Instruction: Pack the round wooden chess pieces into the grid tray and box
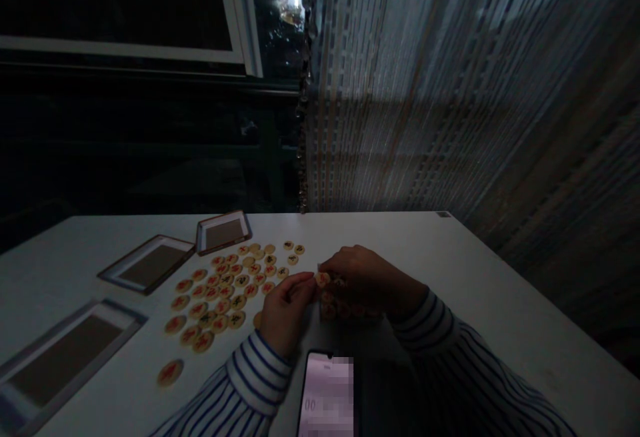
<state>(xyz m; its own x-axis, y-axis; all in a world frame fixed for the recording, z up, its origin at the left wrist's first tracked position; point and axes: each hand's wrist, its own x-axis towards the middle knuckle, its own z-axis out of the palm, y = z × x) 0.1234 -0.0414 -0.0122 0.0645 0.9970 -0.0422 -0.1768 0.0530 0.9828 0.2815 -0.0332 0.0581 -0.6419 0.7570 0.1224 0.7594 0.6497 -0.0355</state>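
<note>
My left hand (286,310) reaches in from the left, thumb and forefinger brought together at the edge of a round Chinese chess piece (323,280). My right hand (370,280) curls over a small box-shaped block of stacked pieces (345,310). Its fingertips are dark and partly hidden, so what they grip is unclear. Red-marked discs show along the near side of that block. Left of my hands, many loose wooden pieces (225,290) with red or black characters lie spread on the white table (280,229). A few are blank side up.
Three shallow rectangular trays or lids lie at the left: a far one (200,240), a middle one (143,285) and a near one (30,392). A lit phone (317,394) lies below my hands. A bead curtain (380,90) hangs beyond the table.
</note>
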